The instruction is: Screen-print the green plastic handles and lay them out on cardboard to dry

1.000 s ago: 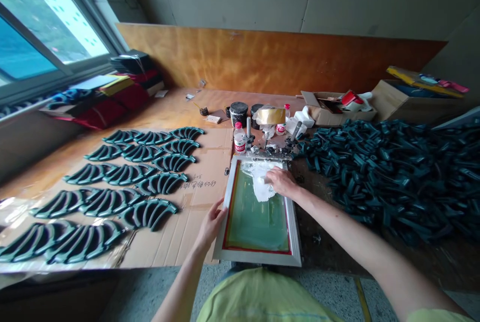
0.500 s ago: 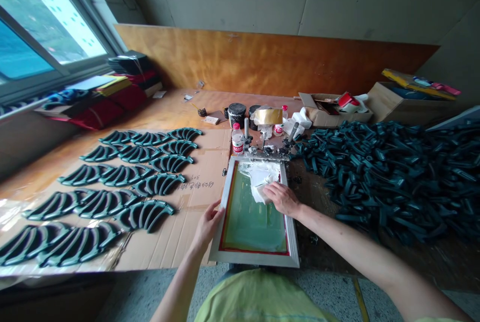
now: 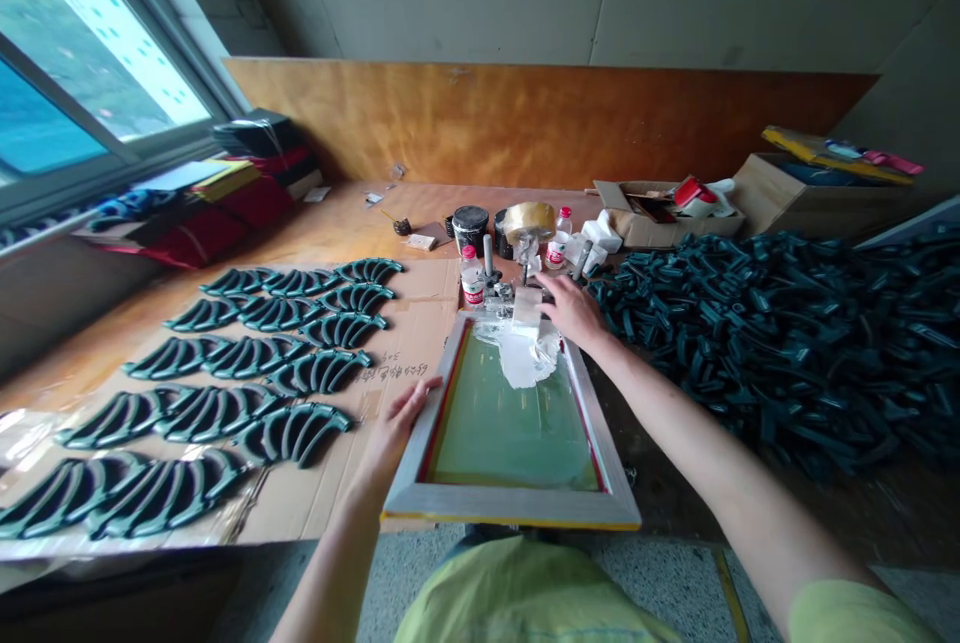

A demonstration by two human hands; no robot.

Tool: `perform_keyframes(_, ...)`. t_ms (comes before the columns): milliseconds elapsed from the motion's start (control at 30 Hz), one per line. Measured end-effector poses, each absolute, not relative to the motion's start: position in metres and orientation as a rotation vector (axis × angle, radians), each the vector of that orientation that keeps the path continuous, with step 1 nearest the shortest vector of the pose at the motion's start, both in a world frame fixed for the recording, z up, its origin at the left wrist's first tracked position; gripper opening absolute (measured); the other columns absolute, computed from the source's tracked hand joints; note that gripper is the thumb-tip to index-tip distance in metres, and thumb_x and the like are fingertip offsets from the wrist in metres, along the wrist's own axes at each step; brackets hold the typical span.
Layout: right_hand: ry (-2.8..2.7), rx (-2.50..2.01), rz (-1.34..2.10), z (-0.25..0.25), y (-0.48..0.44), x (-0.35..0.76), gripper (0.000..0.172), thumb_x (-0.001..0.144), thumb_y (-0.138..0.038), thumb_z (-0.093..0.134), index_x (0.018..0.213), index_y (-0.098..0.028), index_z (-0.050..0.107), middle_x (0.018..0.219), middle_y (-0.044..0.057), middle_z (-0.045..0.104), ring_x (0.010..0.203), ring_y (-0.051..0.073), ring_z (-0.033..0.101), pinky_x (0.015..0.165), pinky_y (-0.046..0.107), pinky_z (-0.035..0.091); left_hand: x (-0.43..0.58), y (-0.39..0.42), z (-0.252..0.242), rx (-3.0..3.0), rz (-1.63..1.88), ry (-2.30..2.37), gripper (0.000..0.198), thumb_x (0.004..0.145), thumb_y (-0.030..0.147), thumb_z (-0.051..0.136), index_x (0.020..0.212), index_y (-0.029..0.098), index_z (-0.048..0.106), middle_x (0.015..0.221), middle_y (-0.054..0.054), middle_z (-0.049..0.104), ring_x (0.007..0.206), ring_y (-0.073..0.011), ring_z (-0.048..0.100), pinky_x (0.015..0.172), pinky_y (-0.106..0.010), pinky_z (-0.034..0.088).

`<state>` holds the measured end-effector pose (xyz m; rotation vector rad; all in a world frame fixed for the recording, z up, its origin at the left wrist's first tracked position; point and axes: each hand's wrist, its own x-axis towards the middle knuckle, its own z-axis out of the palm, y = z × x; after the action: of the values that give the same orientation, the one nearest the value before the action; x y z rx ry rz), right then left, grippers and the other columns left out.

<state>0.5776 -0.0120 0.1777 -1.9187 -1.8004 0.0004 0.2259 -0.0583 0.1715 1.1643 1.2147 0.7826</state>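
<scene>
A silver-framed printing screen [image 3: 517, 508] with green mesh lies in front of me, its near end tilted up. My left hand [image 3: 401, 413] grips the frame's left side. White ink [image 3: 525, 360] is spread on the mesh at the far end. A pale squeegee [image 3: 527, 306] stands at the far edge of this ink. Just right of the squeegee is my right hand [image 3: 574, 311], fingers stretched out and apart. Behind the frame is a metal clamp fixture [image 3: 499, 298], partly hidden.
Rows of dark green curved handles [image 3: 217, 413] lie on cardboard [image 3: 307, 493] at left. A big heap of similar dark green parts [image 3: 735, 353] covers the right. Bottles [image 3: 472, 278], a black tub [image 3: 471, 228], a tape roll [image 3: 529, 221] and an open carton [image 3: 660, 228] stand behind.
The screen's near end has risen, with my left hand on its side. My right hand moved away from me to the far end with the squeegee, and its fingers have opened.
</scene>
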Motion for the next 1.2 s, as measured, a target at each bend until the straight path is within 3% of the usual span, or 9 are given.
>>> perform_keyframes(200, -1.535, -2.118, 0.144, 0.126, -0.072, 0.612, 0.026, 0.092, -0.035, 0.051, 0.107, -0.019, 0.064, 0.089, 0.007, 0.069, 0.086, 0.023, 0.064, 0.079, 0.035, 0.049, 0.26, -0.012, 0.224, 1.147, 1.121, 0.916, 0.052, 0.078, 0.064, 0.059, 0.098, 0.017, 0.069, 0.094, -0.007, 0.07, 0.08, -0.019, 0.066, 0.066, -0.028, 0.052)
perform_keyframes(400, -1.98, -1.991, 0.27, 0.084, -0.104, 0.564, 0.028, 0.084, -0.033, 0.068, 0.109, -0.022, 0.062, 0.105, 0.007, 0.067, 0.103, 0.023, 0.058, 0.088, 0.036, 0.044, 0.287, -0.001, 0.241, 1.033, 1.241, 0.909, 0.05, 0.082, 0.064, 0.054, 0.104, 0.02, 0.059, 0.081, -0.002, 0.069, 0.069, -0.0123, 0.063, 0.058, -0.022, 0.05)
perform_keyframes(500, -1.914, -1.998, 0.239, 0.098, -0.112, 0.537, 0.01, 0.088, -0.027, 0.064, 0.095, -0.02, 0.065, 0.098, 0.007, 0.064, 0.099, 0.022, 0.055, 0.088, 0.035, 0.043, 0.295, -0.041, 0.202, 0.956, 0.958, 1.057, 0.059, 0.079, 0.066, 0.058, 0.117, 0.021, 0.055, 0.091, -0.006, 0.071, 0.068, -0.0145, 0.066, 0.052, -0.022, 0.049)
perform_keyframes(600, -1.959, -1.878, 0.167, 0.109, -0.13, 0.498, 0.01, 0.09, -0.028, 0.061, 0.095, -0.02, 0.065, 0.094, 0.007, 0.063, 0.095, 0.022, 0.053, 0.086, 0.034, 0.043, 0.302, -0.092, 0.15, 0.837, 0.41, 1.075, 0.069, 0.075, 0.071, 0.058, 0.12, 0.02, 0.054, 0.108, -0.015, 0.071, 0.08, -0.0245, 0.071, 0.049, -0.028, 0.05)
perform_keyframes(733, -2.3, -1.541, 0.27, 0.101, -0.161, 0.492, 0.02, 0.093, -0.022, 0.053, 0.109, -0.025, 0.066, 0.094, 0.003, 0.067, 0.092, 0.018, 0.055, 0.084, 0.031, 0.044, 0.284, -0.114, 0.103, 0.786, 0.397, 1.208, 0.054, 0.074, 0.068, 0.058, 0.092, 0.017, 0.06, 0.076, -0.009, 0.072, 0.064, -0.0191, 0.066, 0.047, -0.024, 0.044)
perform_keyframes(833, -2.132, -2.078, 0.194, 0.092, -0.19, 0.563, 0.031, 0.089, -0.009, 0.05, 0.109, -0.023, 0.068, 0.101, 0.007, 0.068, 0.097, 0.02, 0.057, 0.083, 0.033, 0.045, 0.236, -0.09, 0.082, 1.023, 0.448, 1.468, 0.05, 0.074, 0.068, 0.052, 0.067, 0.018, 0.055, 0.045, -0.001, 0.055, 0.039, -0.0131, 0.046, 0.041, -0.023, 0.032)
perform_keyframes(967, -1.813, -2.911, 0.2, 0.083, -0.227, 0.668, 0.035, 0.083, -0.002, 0.047, 0.101, -0.02, 0.072, 0.106, 0.016, 0.068, 0.103, 0.027, 0.058, 0.082, 0.04, 0.045, 0.17, -0.061, 0.051, 1.31, 0.177, 1.727, 0.049, 0.077, 0.061, 0.04, 0.047, 0.023, 0.044, 0.036, -0.004, 0.046, 0.033, -0.0167, 0.04, 0.039, -0.027, 0.03)
perform_keyframes(1100, -1.826, -2.952, 0.219, 0.076, -0.245, 0.696, 0.037, 0.08, 0.002, 0.043, 0.095, -0.014, 0.072, 0.106, 0.021, 0.068, 0.101, 0.031, 0.06, 0.082, 0.044, 0.044, 0.149, -0.057, 0.032, 1.438, -0.055, 1.757, 0.05, 0.077, 0.056, 0.042, 0.037, 0.026, 0.037, 0.032, -0.008, 0.043, 0.036, -0.0261, 0.049, 0.047, -0.036, 0.038)
perform_keyframes(1200, -1.847, -2.927, 0.235, 0.086, -0.236, 0.694, 0.03, 0.077, 0.0, 0.049, 0.09, -0.013, 0.072, 0.104, 0.022, 0.068, 0.098, 0.03, 0.062, 0.079, 0.04, 0.044, 0.148, -0.051, 0.04, 1.522, 0.036, 1.677, 0.04, 0.069, 0.054, 0.058, 0.043, 0.025, 0.048, 0.029, -0.003, 0.038, 0.033, -0.0253, 0.046, 0.049, -0.036, 0.038)
